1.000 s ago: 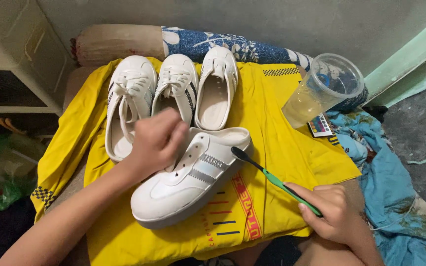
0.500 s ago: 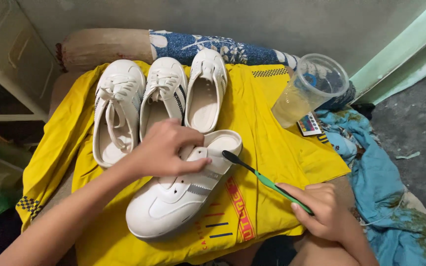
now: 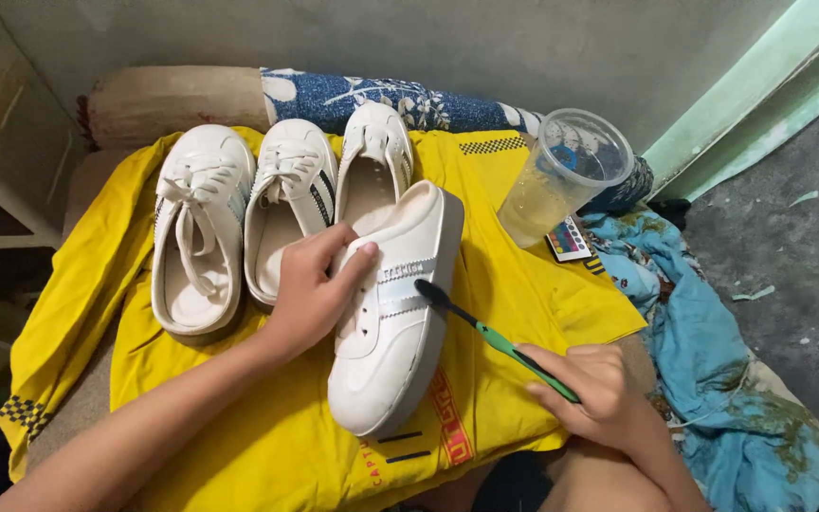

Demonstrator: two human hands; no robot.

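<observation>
Four white shoes in all, and the one we care about sits at the centre of the frame: a white sneaker (image 3: 392, 318) lying on the yellow cloth (image 3: 267, 446), toe toward the lower edge, heel up toward the middle. Our left hand (image 3: 310, 294) is clamped over its near side, fingers curled onto the upper, thumb on top by the lace holes. Our right hand (image 3: 594, 384), lower right, is closed around the green handle of one toothbrush (image 3: 490, 337), and we can see its dark head touching the sneaker's side by the grey stripes.

Moving outward, three more white shoes line up across the upper left: a laced shoe (image 3: 199, 228) farthest left, a second laced shoe (image 3: 288, 204) beside it, and a third shoe (image 3: 374, 161) whose heel end is tucked behind our sneaker.

One clear plastic cup (image 3: 561, 180) with yellowish liquid stands tilted in the upper right, and just below it sits one small card with coloured squares (image 3: 569, 239).

Under the yellow cloth, a blue cloth (image 3: 713, 332) spills to the right. Behind, a blue floral roll (image 3: 400, 100) lies along a grey wall (image 3: 523, 47); grey floor (image 3: 798, 228) at far right.
</observation>
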